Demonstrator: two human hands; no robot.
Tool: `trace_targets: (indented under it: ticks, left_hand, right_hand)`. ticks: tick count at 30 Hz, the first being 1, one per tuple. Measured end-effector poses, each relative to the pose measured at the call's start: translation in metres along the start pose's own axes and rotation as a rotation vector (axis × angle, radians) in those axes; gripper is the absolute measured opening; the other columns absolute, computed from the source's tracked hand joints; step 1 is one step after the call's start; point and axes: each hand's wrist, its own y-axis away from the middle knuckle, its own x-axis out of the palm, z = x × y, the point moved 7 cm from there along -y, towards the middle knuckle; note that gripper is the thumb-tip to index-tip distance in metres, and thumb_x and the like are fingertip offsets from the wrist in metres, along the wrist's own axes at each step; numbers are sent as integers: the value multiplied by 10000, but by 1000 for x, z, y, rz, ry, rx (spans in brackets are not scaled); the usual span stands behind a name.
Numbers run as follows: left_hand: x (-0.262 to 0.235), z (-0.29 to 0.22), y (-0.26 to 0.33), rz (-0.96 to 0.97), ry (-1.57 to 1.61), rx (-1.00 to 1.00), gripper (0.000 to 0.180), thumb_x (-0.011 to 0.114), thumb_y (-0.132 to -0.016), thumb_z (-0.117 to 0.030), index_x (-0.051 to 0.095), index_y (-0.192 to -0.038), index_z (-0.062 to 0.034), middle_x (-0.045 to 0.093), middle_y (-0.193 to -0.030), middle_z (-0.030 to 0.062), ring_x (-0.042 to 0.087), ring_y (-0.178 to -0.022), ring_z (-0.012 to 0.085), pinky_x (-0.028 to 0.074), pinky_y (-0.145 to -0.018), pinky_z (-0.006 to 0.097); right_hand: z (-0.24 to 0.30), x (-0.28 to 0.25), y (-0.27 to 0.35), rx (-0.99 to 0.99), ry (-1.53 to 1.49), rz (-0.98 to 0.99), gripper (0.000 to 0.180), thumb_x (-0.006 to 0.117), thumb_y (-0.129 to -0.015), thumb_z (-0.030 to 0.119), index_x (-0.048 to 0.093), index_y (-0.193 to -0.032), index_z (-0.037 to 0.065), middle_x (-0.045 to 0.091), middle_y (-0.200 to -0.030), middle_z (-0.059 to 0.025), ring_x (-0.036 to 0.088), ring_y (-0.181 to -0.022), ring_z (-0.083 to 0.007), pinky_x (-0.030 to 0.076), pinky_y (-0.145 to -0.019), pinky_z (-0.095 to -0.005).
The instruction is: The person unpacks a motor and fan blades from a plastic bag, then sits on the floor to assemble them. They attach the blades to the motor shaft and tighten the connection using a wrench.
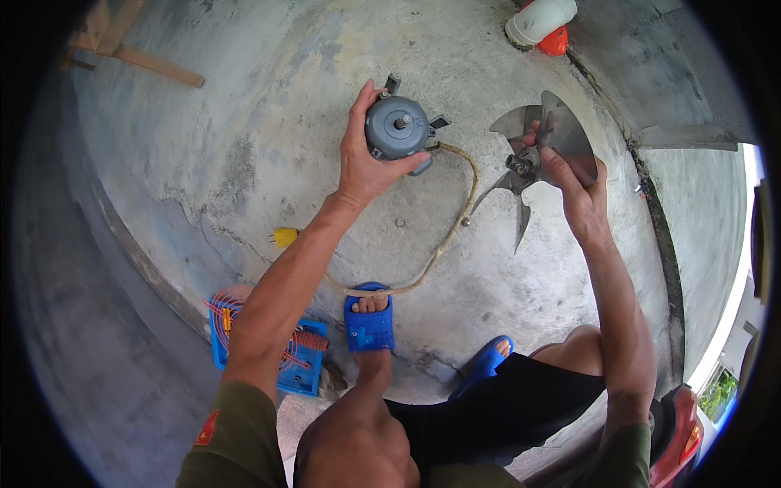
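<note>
My left hand (366,159) grips a grey electric motor (390,134) by its sides, thumb along the near edge and fingers at the far left. The motor's short shaft points up at me, and dark metal brackets stick out around its casing. A yellowish power cord (443,244) leaves its right side and loops back past my foot toward a yellow plug (284,237) on the floor. To the right, my right hand (579,191) holds a grey metal fan blade (569,134) by one of its vanes. The hub faces me, apart from the motor shaft.
Below my left forearm lies a blue tray (305,376) with a tool and coiled red wire or grille. My feet in blue sandals (370,329) rest on the concrete floor (285,146). Wooden pieces (154,63) lie far left; a white pipe (541,20) and a floor groove (651,211) are right.
</note>
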Motion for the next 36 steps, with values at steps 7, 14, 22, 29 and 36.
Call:
trace_targets:
  ticks: [7,14,22,29,36]
  left_hand:
    - [-17,-13,2,105,-149,-25,1303,1053,-651,-181,279,-1697,-116,504,-1602,174,498,-1480,297,413,-1236,417]
    - [-58,-57,-8,-86,296,-360,799,814,-974,-446,488,-1564,-16,654,-1402,166,702,-1190,260,575,-1011,405]
    - [-31,-86,-50,384,840,-686,782,647,-1015,-673,615,-1409,2,723,-1252,173,733,-1118,235,584,-944,361]
    - [-35,-70,-36,327,649,-808,598,731,-1005,-533,664,-1328,-35,741,-1238,156,739,-1129,261,595,-947,428]
    - [-45,-53,-16,34,637,-814,340,694,-995,-285,651,-1188,-9,695,-1204,142,773,-1057,327,620,-850,428]
  right_hand:
    - [20,30,-9,-114,-93,83,276,660,-1077,106,710,-1309,-35,772,-1302,-103,668,-1247,-216,526,-1094,-416]
    - [71,56,-5,-308,197,137,340,706,-1008,18,721,-1348,1,712,-1335,-94,674,-1206,-265,532,-1108,-435]
    - [131,122,-6,-1019,934,192,530,784,-767,45,751,-1289,128,688,-1282,-23,662,-1205,-272,596,-910,-389]
    - [99,137,-6,-1153,1149,352,441,740,-821,142,742,-1260,98,658,-1329,-22,624,-1267,-236,553,-966,-370]
    - [91,139,-6,-1061,1091,262,490,755,-814,80,703,-1301,99,633,-1359,-66,605,-1268,-269,519,-989,-401]
